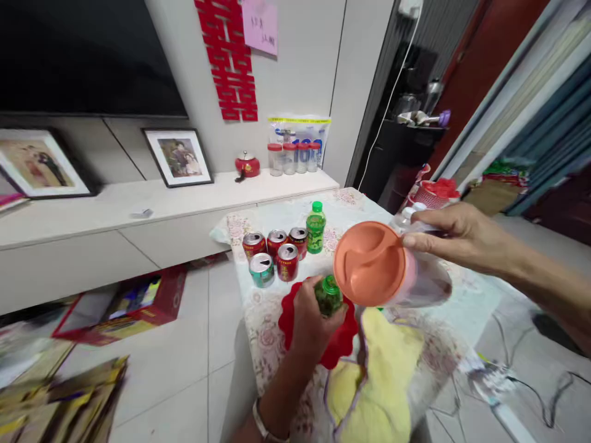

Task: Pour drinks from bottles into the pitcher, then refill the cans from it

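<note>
White-walled room, TV (83, 55) far left, low white cabinet (203, 218) along the wall, floral-covered table (263, 311) in front of you. Your left hand (310, 323) is curled round a green-capped bottle (329, 294), over the red scalloped mat (340, 354) on the near part of the table; base hidden, can't tell if it touches. Your right hand (455, 237) grips a clear pitcher (427, 284) at the right, held tilted, its orange lid (369, 264) facing you, just right of that bottle. Yellow cloth (390, 375) lies near you, right of the mat. Farther left: four red cans (287, 264) plus one teal can (261, 272), clustered. Second green bottle (316, 229) upright, just right of them. Four red-lidded jars (289, 160) on the cabinet, far side.
</note>
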Available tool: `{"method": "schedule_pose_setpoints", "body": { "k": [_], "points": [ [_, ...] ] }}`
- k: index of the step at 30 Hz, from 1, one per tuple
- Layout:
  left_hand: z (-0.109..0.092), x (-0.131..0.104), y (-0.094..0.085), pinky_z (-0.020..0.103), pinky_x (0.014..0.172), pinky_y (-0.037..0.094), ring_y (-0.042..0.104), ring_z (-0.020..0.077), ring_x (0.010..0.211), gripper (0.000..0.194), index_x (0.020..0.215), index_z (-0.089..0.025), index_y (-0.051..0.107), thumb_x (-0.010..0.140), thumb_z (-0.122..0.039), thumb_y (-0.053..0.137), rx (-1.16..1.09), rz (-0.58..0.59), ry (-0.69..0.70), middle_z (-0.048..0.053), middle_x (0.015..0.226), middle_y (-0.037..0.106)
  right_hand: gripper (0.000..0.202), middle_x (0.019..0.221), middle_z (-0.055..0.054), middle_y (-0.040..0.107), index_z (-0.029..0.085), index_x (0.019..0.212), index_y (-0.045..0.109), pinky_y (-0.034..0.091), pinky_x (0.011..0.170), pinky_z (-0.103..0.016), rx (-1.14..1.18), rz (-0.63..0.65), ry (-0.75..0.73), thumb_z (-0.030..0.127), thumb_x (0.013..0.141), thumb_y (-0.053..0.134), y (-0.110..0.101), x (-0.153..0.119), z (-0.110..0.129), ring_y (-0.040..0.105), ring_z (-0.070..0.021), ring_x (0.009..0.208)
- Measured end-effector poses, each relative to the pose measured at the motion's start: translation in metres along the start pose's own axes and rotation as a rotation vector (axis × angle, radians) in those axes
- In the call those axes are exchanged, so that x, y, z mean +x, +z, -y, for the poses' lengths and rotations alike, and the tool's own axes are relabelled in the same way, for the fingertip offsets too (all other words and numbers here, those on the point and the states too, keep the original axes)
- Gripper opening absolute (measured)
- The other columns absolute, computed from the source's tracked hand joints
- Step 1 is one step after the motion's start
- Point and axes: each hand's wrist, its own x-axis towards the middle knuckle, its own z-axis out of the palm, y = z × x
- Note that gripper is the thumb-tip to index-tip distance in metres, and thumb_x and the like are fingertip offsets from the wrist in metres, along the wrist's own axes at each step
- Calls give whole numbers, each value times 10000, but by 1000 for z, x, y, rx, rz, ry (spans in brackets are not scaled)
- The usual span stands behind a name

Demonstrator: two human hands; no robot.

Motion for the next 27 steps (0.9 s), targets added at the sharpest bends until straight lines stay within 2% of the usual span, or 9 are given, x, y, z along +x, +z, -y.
{"method": "schedule_pose_setpoints", "body": {
  "k": [7, 14, 27],
  "points": [
    [2, 1, 2, 461, 884, 591, 714, 303, 1026, 639, 1272, -199, 538, 702, -325, 799, -2, -38, 15, 123, 1139, 706, 557, 589, 66, 278, 218, 586, 407, 209, 444, -238, -34, -1, 22, 598, 912, 651, -2, 4, 3, 270, -84, 525],
    [-1, 2, 0, 473, 881, 595, 713, 312, 1035, 635, 1263, -198, 540, 699, -319, 806, 25, -38, 23, 123, 1135, 710, 584, 590, 58, 283, 224, 574, 396, 233, 443, -238, -37, 24, 63, 653, 890, 633, -4, 6, 10, 278, -93, 536],
    [1, 2, 1, 474, 907, 588, 709, 307, 1055, 642, 1276, -206, 519, 714, -334, 804, 13, -30, 26, 123, 1154, 695, 577, 577, 64, 278, 223, 575, 398, 219, 439, -238, -65, 20, 38, 639, 903, 625, -4, 7, 10, 267, -88, 522]
  ]
}}
